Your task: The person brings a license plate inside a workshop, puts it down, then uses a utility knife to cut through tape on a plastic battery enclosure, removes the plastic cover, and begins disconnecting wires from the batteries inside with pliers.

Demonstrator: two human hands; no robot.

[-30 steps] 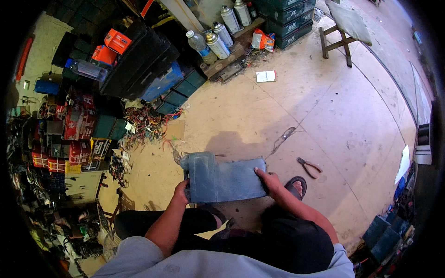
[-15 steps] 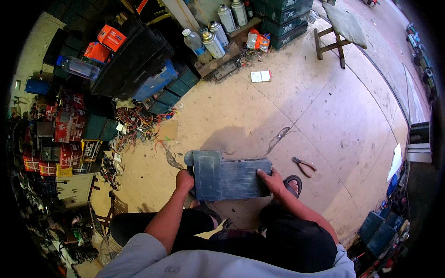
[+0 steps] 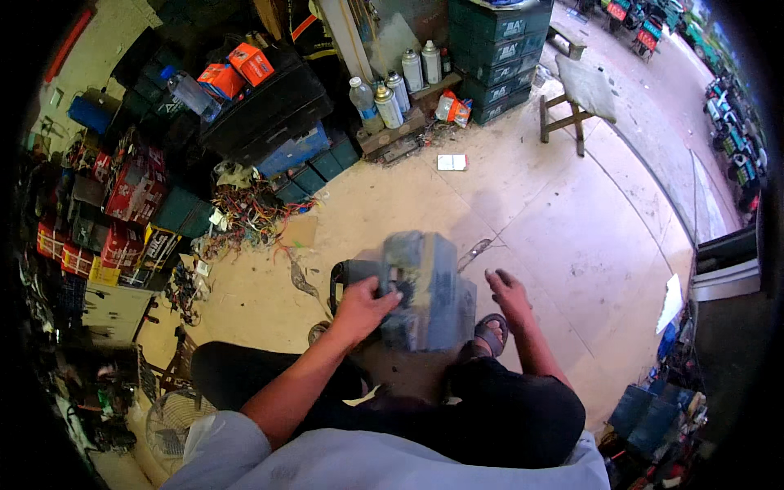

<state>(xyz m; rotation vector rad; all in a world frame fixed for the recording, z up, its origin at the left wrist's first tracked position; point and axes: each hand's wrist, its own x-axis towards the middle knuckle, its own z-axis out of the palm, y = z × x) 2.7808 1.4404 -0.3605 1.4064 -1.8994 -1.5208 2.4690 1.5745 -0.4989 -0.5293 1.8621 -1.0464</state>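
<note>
While gripped, grey box (image 3: 429, 290) upright

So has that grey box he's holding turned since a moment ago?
Yes. The grey box lay broadside across both hands; now it stands end-on toward the bottles, gripped by the left hand, with the right hand off it.
</note>
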